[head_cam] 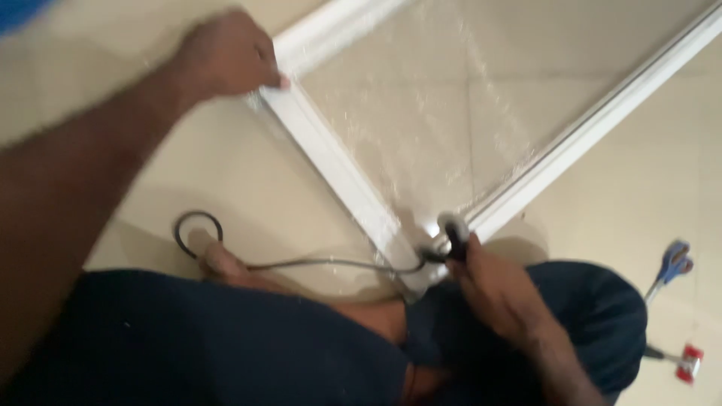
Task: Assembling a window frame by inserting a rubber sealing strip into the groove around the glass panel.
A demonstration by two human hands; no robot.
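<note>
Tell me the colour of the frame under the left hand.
White, clearest in the head view: the frame gripped by the left hand.

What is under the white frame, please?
Through the mesh of the white frame, beige floor tiles show. The bars hide the floor under them. At the near corner, the right hand covers part of it.
</note>
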